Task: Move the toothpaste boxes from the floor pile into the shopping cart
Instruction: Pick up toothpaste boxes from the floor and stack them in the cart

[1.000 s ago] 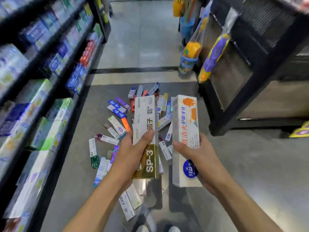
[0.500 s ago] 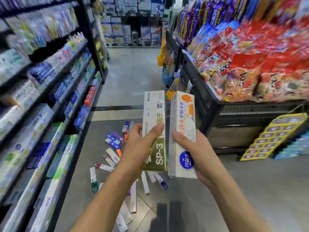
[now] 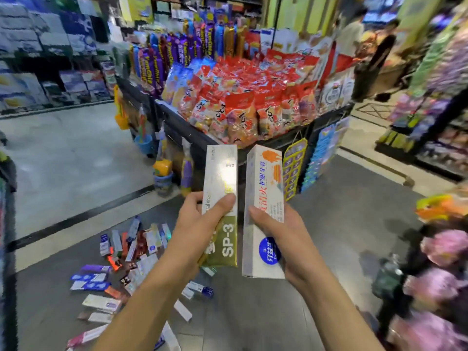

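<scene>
toothpaste boxes (image 3: pixel 220 211) (image 3: pixel 263 214): long glossy cardboard, gripped upright in hands (image 3: pixel 200 231) (image 3: pixel 281 236).

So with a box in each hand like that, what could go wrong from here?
1. Boxes lie scattered on the floor by the person's path; a step onto one could crush it or cause a slip.
2. The left hand grips the SP-3 box near its lower half, so the top could tip out.
3. No cart is in view yet.

View swung right: floor pile (image 3: pixel 131 264) now lower left of frame, previously centre. Snack display (image 3: pixel 248 97) now fills upper centre. Left-side shelves gone to upper left edge. Both held boxes shifted slightly right, above mid-frame.
</scene>
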The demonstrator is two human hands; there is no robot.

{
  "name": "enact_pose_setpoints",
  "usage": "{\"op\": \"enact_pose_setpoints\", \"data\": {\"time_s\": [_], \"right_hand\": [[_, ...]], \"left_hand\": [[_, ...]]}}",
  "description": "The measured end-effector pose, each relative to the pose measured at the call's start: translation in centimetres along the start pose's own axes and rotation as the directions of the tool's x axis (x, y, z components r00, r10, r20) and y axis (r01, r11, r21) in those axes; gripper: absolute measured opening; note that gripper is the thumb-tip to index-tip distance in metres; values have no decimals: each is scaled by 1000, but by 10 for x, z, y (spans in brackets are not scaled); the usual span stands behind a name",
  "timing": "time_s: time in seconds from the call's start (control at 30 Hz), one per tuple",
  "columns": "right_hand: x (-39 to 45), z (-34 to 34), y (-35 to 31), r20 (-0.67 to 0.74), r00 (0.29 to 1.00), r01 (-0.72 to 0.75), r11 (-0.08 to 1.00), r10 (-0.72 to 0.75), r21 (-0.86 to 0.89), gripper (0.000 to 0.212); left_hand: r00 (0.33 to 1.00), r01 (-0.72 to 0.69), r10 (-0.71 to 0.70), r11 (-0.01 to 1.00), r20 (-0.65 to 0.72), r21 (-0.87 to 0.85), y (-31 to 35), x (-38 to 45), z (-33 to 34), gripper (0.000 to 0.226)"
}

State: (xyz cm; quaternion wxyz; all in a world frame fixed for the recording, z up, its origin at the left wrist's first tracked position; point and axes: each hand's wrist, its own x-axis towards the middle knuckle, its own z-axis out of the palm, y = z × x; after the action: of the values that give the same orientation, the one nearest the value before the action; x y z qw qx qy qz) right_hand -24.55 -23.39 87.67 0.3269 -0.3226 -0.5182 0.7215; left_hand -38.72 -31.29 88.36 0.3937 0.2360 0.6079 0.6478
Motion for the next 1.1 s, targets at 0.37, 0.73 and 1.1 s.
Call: {"op": "enact_pose_setpoints", "data": {"time_s": [0.37, 0.73, 1.1], "right_hand": [[-272, -102, 15, -762, 635, 190, 982, -131, -11, 35], [-610, -176, 75, -998, -19, 232, 971, -61, -64, 36], [-803, -232, 136, -963, -239, 331, 943, 128, 44, 68]], "left_hand": [[717, 50, -161, 982, 678, 181, -65, -147, 148, 65], [175, -59, -328, 938, 928, 342, -173, -435, 292, 60], [5, -207, -459, 869, 888, 450, -267, -595, 374, 79]]}}
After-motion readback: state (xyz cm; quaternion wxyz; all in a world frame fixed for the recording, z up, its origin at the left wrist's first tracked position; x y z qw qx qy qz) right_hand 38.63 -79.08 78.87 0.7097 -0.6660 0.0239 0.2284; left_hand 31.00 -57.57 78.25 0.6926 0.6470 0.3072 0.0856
